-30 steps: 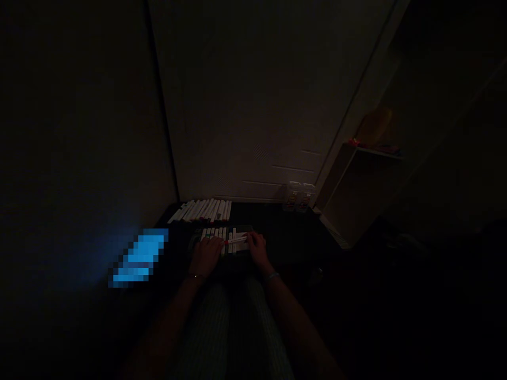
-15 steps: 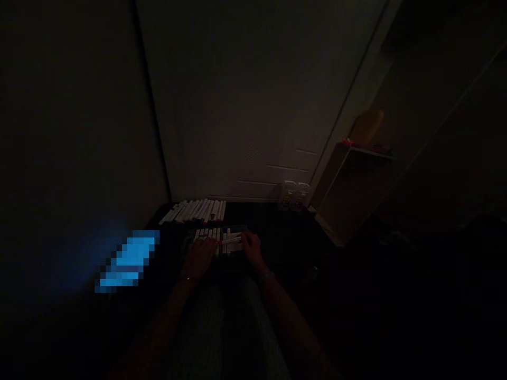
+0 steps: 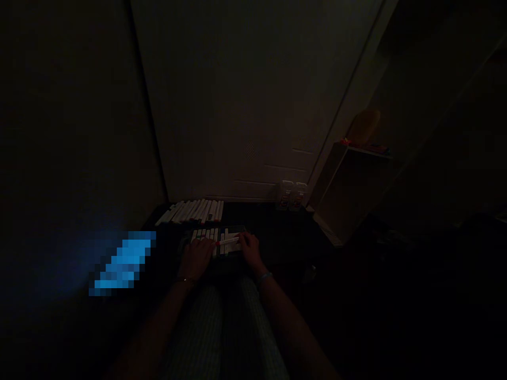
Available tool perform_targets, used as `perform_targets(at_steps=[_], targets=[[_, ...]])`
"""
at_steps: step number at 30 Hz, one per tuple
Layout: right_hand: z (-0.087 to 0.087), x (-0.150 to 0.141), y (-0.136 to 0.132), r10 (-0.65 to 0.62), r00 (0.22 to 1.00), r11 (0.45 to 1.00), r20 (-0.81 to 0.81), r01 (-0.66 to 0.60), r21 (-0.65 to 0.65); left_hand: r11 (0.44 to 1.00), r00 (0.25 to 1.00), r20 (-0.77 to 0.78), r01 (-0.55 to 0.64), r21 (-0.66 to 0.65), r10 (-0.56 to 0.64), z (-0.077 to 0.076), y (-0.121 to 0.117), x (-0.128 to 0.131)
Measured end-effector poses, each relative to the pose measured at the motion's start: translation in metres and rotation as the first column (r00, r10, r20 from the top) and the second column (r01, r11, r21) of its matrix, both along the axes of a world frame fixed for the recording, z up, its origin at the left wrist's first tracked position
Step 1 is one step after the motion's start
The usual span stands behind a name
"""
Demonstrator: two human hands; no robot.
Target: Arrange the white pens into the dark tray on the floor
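Note:
In the head view, my right hand (image 3: 249,248) has its fingers closed on the right end of a white marker (image 3: 229,240). The marker lies nearly level and has a red left end. My left hand (image 3: 198,257) is palm down with its fingers laid out over the markers (image 3: 204,234) in a dark case (image 3: 237,229). Its fingertips are close to the red end; contact there is too dim to make out. White markers stand in a row in the case, partly covered by the left hand. A pale panel lies under the right hand's marker.
Behind the case, several white markers (image 3: 194,211) lie side by side on the dark table (image 3: 261,216). Two clear plastic packages (image 3: 292,196) stand by the wall. A glowing blue, pixelated screen (image 3: 124,261) is at the left. A shelf unit (image 3: 336,184) stands at the right.
The whole view has shifted slightly, so everything sits a little further left. Both hands and the marker keep nearly the same arrangement over the case.

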State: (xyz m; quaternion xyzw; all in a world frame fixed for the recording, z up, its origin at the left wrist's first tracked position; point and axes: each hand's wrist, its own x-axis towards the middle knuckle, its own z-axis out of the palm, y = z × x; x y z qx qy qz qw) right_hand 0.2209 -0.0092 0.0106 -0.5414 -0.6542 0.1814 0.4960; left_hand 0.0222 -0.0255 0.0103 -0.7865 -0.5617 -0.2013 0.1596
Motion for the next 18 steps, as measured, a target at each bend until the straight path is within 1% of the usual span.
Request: perform_targets(at_steps=[5,11,15,18], targets=[[-0.001,-0.0002,0.0016,-0.001,1.0,1.0,0.0,0.001,0.001,1.0,0.999,-0.041,0.008,0.02,-0.007,-0.001,0.0004,-0.0001],[-0.0015,-0.0011,0.0014,-0.003,1.0,1.0,-0.007,0.003,-0.002,1.0,1.0,0.005,-0.005,0.023,0.005,-0.0028,0.0027,0.0006],[-0.0018,-0.0011,0.0014,-0.013,1.0,1.0,0.0,0.013,0.0,0.999,1.0,-0.009,-0.018,0.045,0.018,-0.0041,0.0026,0.0011],[-0.0019,-0.0011,0.0018,-0.006,1.0,1.0,0.001,0.006,0.012,0.999,1.0,-0.006,-0.026,0.046,0.027,-0.002,0.001,0.0011]])
